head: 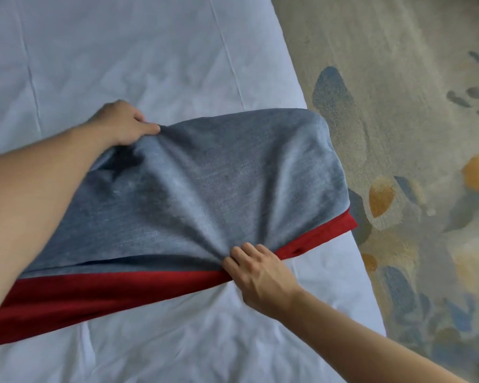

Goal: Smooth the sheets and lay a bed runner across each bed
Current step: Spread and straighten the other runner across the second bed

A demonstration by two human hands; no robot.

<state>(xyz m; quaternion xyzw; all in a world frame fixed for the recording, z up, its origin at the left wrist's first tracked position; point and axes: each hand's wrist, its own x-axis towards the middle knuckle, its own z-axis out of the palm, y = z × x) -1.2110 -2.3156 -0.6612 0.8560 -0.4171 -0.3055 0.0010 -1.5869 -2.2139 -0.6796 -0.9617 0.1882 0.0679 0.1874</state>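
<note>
Across the near part of the bed (122, 64) lies the bed runner (205, 175), soft and limp, bunching into folds. Left hand (122, 124) pinches its far edge; right hand (257, 275) pinches its near edge, best gripped along hems.

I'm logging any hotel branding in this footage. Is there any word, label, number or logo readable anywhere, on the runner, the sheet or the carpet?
None readable. The grey and red bed runner, held by the left hand and right hand, shows no label; the white sheet is plain; the carpet has only abstract shapes.
</note>
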